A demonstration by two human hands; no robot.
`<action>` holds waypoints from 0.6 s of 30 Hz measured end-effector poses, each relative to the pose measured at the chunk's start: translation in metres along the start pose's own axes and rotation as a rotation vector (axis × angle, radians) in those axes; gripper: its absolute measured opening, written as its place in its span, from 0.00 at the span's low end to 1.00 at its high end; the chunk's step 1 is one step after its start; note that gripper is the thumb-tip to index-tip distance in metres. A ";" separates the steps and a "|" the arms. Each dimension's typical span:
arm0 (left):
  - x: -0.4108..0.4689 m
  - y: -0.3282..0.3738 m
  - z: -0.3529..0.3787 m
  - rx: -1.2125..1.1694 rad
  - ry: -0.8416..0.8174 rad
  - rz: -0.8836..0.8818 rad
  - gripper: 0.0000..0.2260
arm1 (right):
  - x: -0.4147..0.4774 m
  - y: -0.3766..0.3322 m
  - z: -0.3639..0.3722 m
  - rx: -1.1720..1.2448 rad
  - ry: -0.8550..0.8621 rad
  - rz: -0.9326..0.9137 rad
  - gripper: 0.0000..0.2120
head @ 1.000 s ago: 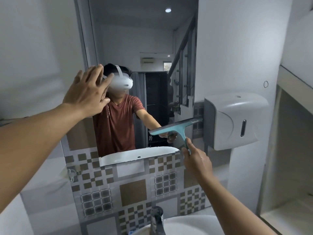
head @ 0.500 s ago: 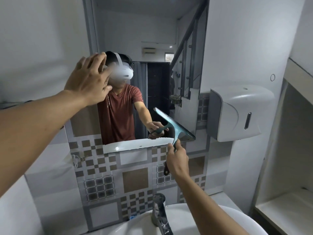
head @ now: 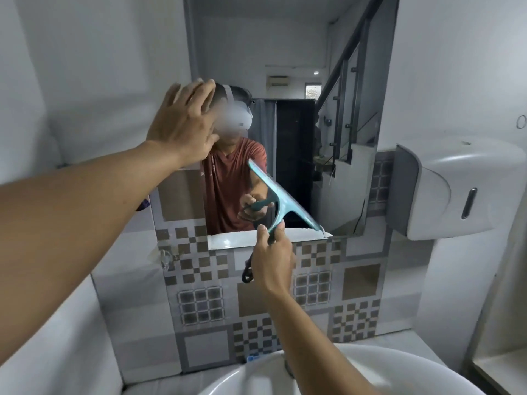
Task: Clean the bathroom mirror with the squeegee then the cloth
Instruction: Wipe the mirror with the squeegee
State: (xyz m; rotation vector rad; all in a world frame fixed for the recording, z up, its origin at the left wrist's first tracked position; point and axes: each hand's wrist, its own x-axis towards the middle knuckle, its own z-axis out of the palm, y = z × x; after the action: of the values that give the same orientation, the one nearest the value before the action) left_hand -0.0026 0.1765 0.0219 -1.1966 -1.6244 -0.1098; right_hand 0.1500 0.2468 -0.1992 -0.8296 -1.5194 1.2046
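Glass of the one smooth mirror point(head: 228, 52) lies under your left hand point(head: 182, 124), flat with straight fingers a bit spread. Next, your right hand point(head: 272, 263) wraps the thin handle of the one blue-green plastic squeegee point(head: 281, 198), its long blade slanted low on the mirror. One rounded, shiny white box point(head: 456, 189) hangs on the wall far right.

I count 1 mirror point(head: 299, 67). 1 squeegee point(head: 281, 199), teal. 2 hands: left hand point(head: 182, 129), right hand point(head: 271, 263). 1 wall dispenser point(head: 462, 189), white. 1 basin point(head: 236, 380), only rim in view. 1 wall hook point(head: 166, 259), small, clear. 1 reflected person point(head: 228, 181) in mirror. Patterned tiles point(head: 199, 306) below mirror partly hidden behind arm; I leave them untallied.
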 end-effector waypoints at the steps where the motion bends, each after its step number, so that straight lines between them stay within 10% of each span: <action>1: 0.000 -0.001 -0.001 0.004 -0.003 -0.005 0.29 | -0.003 0.001 0.006 -0.009 0.000 -0.017 0.23; 18: -0.001 0.003 0.002 -0.045 -0.034 -0.044 0.31 | -0.018 0.017 -0.014 -0.642 -0.159 -0.336 0.29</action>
State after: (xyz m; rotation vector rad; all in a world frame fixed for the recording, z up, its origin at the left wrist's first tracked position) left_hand -0.0016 0.1786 0.0184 -1.2025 -1.6861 -0.1560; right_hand 0.1675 0.2394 -0.2203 -0.8457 -2.1246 0.5402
